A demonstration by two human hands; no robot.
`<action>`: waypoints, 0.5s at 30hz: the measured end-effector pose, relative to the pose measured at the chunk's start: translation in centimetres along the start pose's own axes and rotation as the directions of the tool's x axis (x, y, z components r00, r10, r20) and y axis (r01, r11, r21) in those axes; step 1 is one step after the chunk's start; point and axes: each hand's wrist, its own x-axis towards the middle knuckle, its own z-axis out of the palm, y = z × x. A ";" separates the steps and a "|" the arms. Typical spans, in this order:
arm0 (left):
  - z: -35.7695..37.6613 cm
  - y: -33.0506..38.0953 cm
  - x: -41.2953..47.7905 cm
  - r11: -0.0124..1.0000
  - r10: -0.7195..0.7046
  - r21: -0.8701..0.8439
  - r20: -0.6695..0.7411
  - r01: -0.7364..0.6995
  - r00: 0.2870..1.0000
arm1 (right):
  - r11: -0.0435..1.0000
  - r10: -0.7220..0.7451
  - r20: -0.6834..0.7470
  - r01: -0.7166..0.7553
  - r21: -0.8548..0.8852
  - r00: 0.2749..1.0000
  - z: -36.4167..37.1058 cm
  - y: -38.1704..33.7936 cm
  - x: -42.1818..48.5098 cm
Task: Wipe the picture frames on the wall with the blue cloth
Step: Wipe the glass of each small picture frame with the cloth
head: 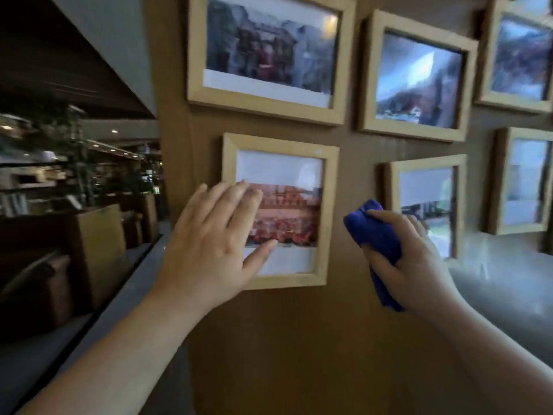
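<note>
Steadying the lower-left picture frame (327, 217), the left hand (209, 244) lies spread flat over its glass; just right, the right hand (410, 259) clutches the bunched blue cloth (380, 235) off the wall. Best wipe with light pressure while bracing.

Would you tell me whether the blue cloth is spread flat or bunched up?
Bunched up: the blue cloth is wadded in the right hand, one end trailing below.

A restaurant or café: dim dining area (74, 181), potted plants (68, 139), wall (284, 339) of wooden picture frames (332, 211).
</note>
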 end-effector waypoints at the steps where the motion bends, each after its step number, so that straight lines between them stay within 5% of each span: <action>1: 0.2 -1.3 -0.1 0.999 -0.027 0.042 0.007 0.026 1.000 | 1.000 -0.029 -0.008 0.029 0.010 1.000 1.0 -1.2 0.9; 9: 4.5 -4.7 -1.2 0.986 -0.141 0.107 0.106 0.130 0.984 | 0.965 -0.260 -0.092 0.263 0.022 0.961 6.9 -8.9 6.7; 15: 5.8 -5.1 -1.5 0.994 -0.065 0.089 0.013 0.064 0.998 | 0.907 -0.404 -0.053 0.392 -0.151 0.913 9.2 -10.8 8.5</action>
